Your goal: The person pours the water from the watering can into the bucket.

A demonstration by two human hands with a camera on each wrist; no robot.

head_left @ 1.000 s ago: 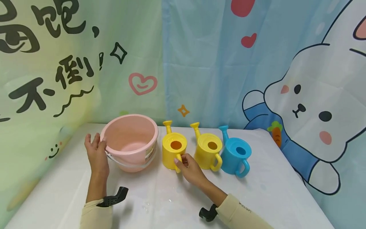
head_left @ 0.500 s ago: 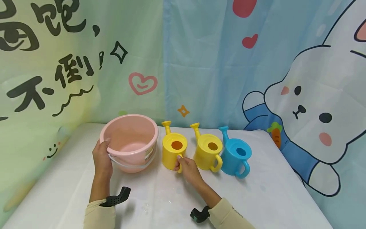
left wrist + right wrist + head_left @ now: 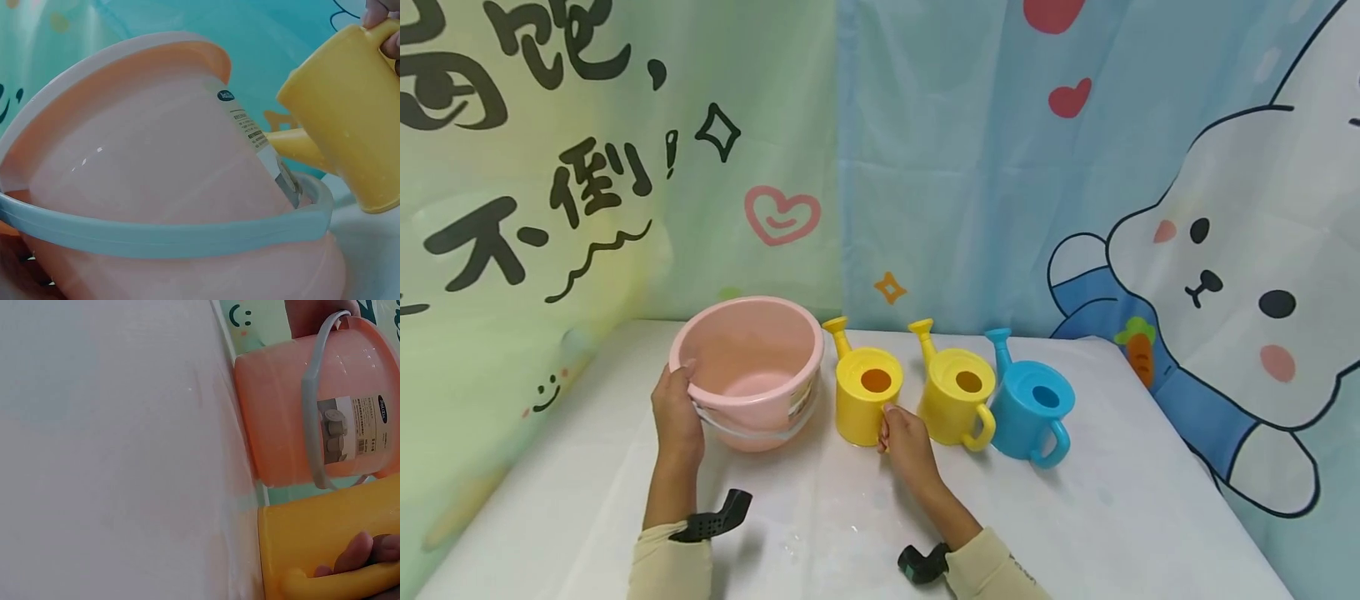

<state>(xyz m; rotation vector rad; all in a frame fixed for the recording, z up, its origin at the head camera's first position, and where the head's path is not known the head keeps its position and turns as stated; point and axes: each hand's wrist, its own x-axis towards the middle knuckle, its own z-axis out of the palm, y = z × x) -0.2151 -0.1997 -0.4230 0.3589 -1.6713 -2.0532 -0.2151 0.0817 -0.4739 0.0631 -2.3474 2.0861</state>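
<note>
In the head view my left hand (image 3: 677,421) grips the left rim of a pink bucket (image 3: 758,410), thumb over the edge. A pale bail handle (image 3: 169,237) hangs down across the bucket's front in the left wrist view. My right hand (image 3: 912,450) holds the handle of the left-hand yellow watering can (image 3: 856,408), which stands upright just right of the bucket. Curled fingers show through that can's handle (image 3: 350,581) in the right wrist view. Its spout (image 3: 300,147) points away from me, close beside the bucket's label (image 3: 356,428).
A second yellow watering can (image 3: 951,408) and a blue watering can (image 3: 1033,408) stand in a row to the right, handles toward me. All rest on a white-covered table (image 3: 820,533). A printed curtain (image 3: 925,167) hangs right behind the table's far edge.
My left hand has shifted right and closed its spread fingers on the bucket's rim. My right hand has wrapped further round the can's handle. The head view has shifted slightly.
</note>
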